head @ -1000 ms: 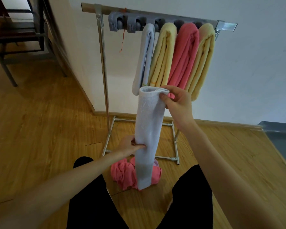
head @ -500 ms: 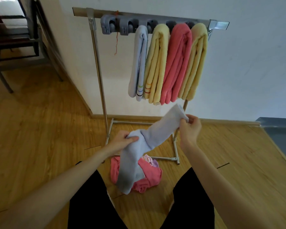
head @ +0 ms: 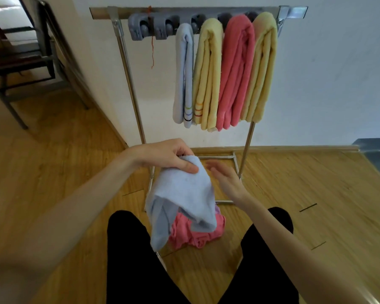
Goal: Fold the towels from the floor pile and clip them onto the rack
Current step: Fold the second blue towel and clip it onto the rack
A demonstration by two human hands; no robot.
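My left hand grips the top fold of a light blue towel, which hangs doubled over in front of my knees. My right hand is beside it with straight fingers, holding nothing and slightly blurred. Below the towel lies the floor pile, mostly a pink towel with a bit of lilac cloth. The metal rack stands against the wall. Several folded towels hang from its grey clips: light blue, yellow, pink and yellow. Two grey clips at the left hold nothing.
A dark metal chair frame stands at the far left on the wooden floor. The white wall is behind the rack, and a grey-blue step sits at the right. My black-clad legs fill the lower frame.
My right hand has let go of the light blue towel's end, and the towel now hangs doubled from my left hand, which has risen. The stretched towel dropped lower from one second ago.
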